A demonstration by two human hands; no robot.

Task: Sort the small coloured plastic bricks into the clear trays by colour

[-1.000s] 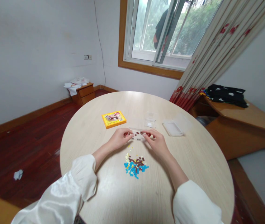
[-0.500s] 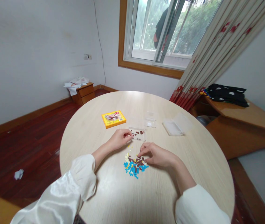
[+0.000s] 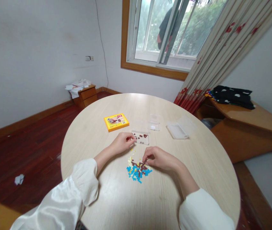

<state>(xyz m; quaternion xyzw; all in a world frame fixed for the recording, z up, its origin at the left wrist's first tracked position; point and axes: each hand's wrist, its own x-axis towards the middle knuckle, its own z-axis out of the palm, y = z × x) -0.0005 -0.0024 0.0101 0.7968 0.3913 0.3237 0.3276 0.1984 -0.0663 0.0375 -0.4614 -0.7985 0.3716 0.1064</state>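
A small pile of toy building bricks (image 3: 136, 174), blue, brown, cream and yellow, lies on the round table. My right hand (image 3: 161, 157) is at the pile's right edge, thumb and fingertips pinched on a brown brick (image 3: 144, 162). Beyond the pile lies a shallow clear plastic tray (image 3: 145, 142) with several brown pieces in it. The closed fingers of my left hand (image 3: 123, 141) grip the tray's left edge; the fingertips partly cover that corner.
A yellow box (image 3: 116, 122) lies at the back left of the table (image 3: 116, 198). Small clear containers (image 3: 153, 127) stand behind the tray, and an open clear plastic case (image 3: 177, 131) lies to the right. A few stray yellow bits are scattered between pile and tray.
My right thumb and fingers, apart over the pile before, have closed on a brown brick. My left hand stays at the tray.
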